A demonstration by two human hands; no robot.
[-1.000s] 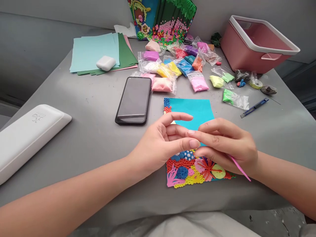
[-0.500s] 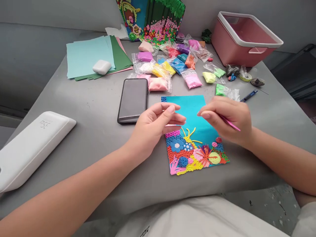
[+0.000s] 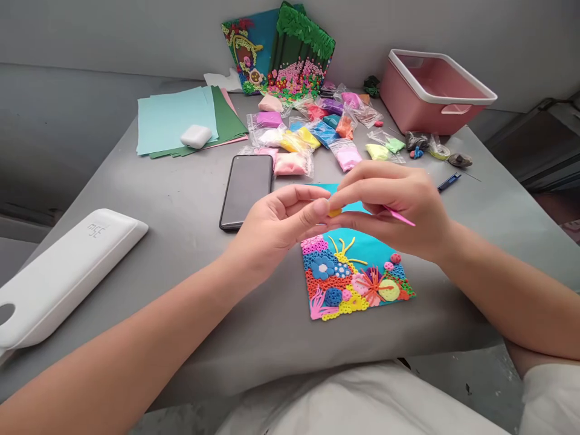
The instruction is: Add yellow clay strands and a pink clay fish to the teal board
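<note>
My left hand (image 3: 283, 223) and my right hand (image 3: 394, 211) meet above a blue card (image 3: 367, 238). Between their fingertips shows a small bit of yellow clay (image 3: 335, 212), pinched by the left thumb and touched by the right fingers. A thin pink tool (image 3: 401, 217) sticks out of my closed right hand; its other end is hidden. Clay decoration covers the card's lower part: a blue flower (image 3: 322, 267), yellow strands (image 3: 347, 248), red strands (image 3: 372, 285) and a pale yellow disc (image 3: 389, 290). The hands cover part of the card's upper half.
A black phone (image 3: 247, 192) lies left of the card, a white power bank (image 3: 72, 272) farther left. Behind are coloured paper sheets (image 3: 174, 118), a white case (image 3: 196, 136), clay bags (image 3: 292, 164), a pink bin (image 3: 421, 109), two decorated panels (image 3: 301, 60) and a blue cutter (image 3: 448, 182).
My right hand has moved left and now meets my left hand, fingertips together. A bit of yellow clay now shows between them. The camera view has shifted slightly.
</note>
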